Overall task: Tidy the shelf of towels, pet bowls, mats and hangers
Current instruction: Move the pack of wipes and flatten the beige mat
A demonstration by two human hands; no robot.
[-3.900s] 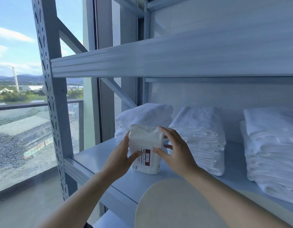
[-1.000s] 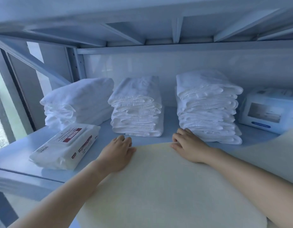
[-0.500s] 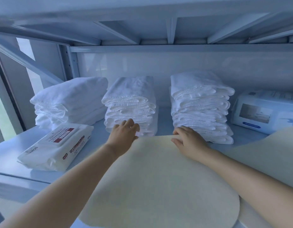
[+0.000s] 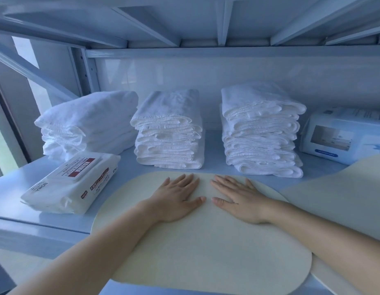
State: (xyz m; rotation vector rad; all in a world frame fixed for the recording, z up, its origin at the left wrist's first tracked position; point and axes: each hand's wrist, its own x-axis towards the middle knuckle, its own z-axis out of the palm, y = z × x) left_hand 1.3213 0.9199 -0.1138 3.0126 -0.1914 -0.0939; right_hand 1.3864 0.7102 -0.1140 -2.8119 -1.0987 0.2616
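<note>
Cream mat [image 4: 206,248] lies flat under both palms: left grip [image 4: 176,202] and right grip [image 4: 241,201] spread open, pressing, holding nothing. Towel stacks [image 4: 169,133] beyond my fingertips look squared. Wipes pack [image 4: 71,182] left of my left grip sits askew; mat overhangs shelf [image 4: 212,165] edge toward me. Roughly midway, I judge.

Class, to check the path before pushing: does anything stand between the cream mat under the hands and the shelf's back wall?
Yes. The middle towel stack and the right towel stack stand between the cream mat and the back wall, near its far edge.
</note>
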